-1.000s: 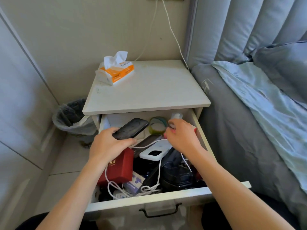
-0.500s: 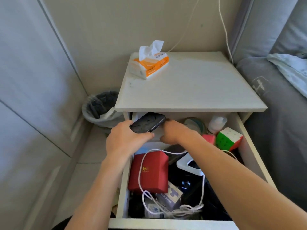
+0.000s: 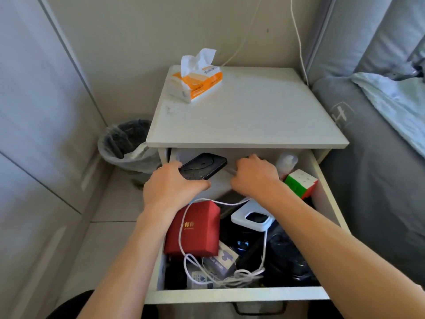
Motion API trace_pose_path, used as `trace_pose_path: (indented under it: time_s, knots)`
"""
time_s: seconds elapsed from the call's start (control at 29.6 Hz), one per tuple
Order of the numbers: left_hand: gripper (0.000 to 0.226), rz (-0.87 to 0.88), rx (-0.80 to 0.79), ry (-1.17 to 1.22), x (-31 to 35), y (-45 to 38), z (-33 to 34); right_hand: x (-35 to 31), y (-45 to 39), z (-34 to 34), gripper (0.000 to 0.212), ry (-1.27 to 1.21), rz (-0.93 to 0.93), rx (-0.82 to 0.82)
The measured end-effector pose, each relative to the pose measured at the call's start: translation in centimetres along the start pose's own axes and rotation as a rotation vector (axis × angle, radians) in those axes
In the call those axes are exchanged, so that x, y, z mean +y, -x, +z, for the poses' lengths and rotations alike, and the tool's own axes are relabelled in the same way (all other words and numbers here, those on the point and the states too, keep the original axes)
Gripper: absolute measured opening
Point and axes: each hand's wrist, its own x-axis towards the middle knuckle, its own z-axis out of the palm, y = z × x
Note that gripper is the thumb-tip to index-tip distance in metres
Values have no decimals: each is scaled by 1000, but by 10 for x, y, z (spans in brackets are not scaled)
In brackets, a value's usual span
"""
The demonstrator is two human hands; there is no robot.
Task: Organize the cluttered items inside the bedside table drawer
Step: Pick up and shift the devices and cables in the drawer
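The bedside table's drawer [image 3: 236, 293] is pulled out and full of clutter. My left hand [image 3: 170, 187] grips a black phone-like device [image 3: 202, 165] at the drawer's back left corner. My right hand [image 3: 255, 177] reaches into the back of the drawer with curled fingers; what they hold is hidden. Below the hands lie a red box [image 3: 195, 229], a white device with a dark window [image 3: 253, 218] and a tangled white cable [image 3: 230, 276]. A colourful puzzle cube [image 3: 301, 183] and a small white bottle [image 3: 287, 162] stand at the back right.
An orange-and-white tissue pack [image 3: 197, 79] lies on the tabletop [image 3: 248, 116]. A lined waste bin [image 3: 126, 143] stands on the floor left of the table. The grey bed [image 3: 372, 157] borders the right side. White cables [image 3: 296, 38] hang down the wall.
My view has swung left and down over the drawer. My right hand moved from the cable at the middle right to the back of the drawer. My left hand keeps the black device.
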Motion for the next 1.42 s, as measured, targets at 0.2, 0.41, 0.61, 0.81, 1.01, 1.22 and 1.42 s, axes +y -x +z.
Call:
trace_pose_path:
  time_s: [0.2, 0.41, 0.61, 0.81, 1.01, 1.22, 1.42]
  knots:
    - [48, 80, -132, 106, 21, 15, 12, 53, 68, -6, 49, -168, 202, 67]
    - [60, 180, -167, 103, 35, 35, 28, 89, 114, 4, 54, -266, 196, 122]
    - [78, 314, -154, 3, 17, 31, 11, 82, 101, -9, 30, -555, -15, 163]
    - [82, 449, -186, -153, 16, -2, -3, 41, 40, -17, 28, -605, -91, 19]
    - [78, 573, -358, -348, 19, -48, 21, 16, -10, -4, 19, -543, 108, -226]
    - [52, 525, -246, -513, -3, -87, 47, 4, -42, 10, 13, -636, 216, -175]
    - [31, 584, -191, -783, -9, -91, 63, -4, -35, 35, 23, -360, 68, -357]
